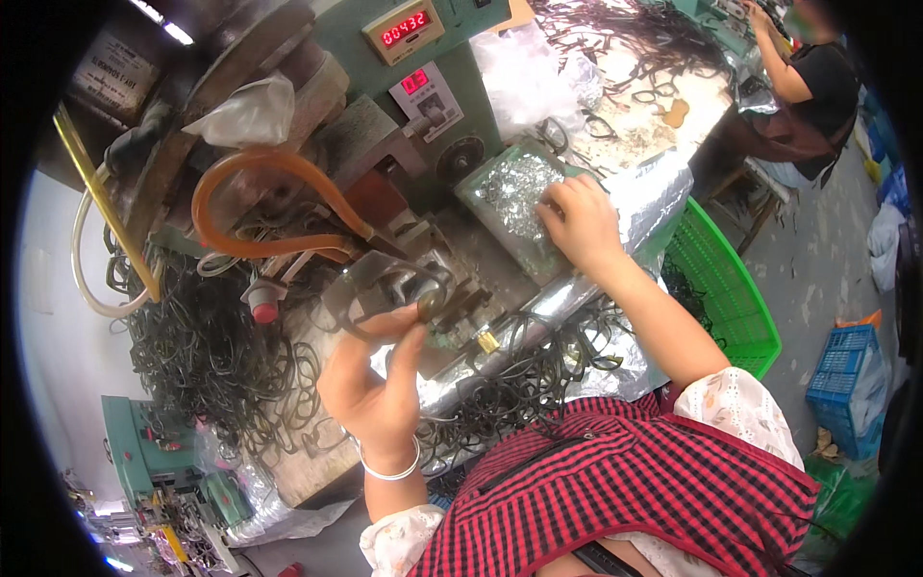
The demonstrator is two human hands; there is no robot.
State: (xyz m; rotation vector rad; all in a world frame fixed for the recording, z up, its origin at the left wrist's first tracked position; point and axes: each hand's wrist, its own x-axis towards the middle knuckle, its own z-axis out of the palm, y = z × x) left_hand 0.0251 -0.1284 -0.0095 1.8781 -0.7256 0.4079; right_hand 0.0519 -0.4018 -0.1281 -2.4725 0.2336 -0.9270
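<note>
My left hand [378,385] is raised in front of the machine's work area, thumb and fingers pinched on a dark eyeglass frame [338,300]. The frame is held close to the metal fixture [461,298], and I cannot tell whether they touch. Over a square tray [478,197] heaped with small shiny metal pieces [519,189], my right hand [582,223] has its fingertips drawn together at the heap's right side. Whatever those fingers may pinch is too small to make out. An orange hose [274,159] with a nozzle ends just above the fixture.
The green machine [442,82] carries a lit red counter [404,31]. Dark frames pile up on the left [202,356] and along the bench's front [538,370]. A green basket [745,288] stands at right; farther off sit a blue crate [846,385] and another person [803,96].
</note>
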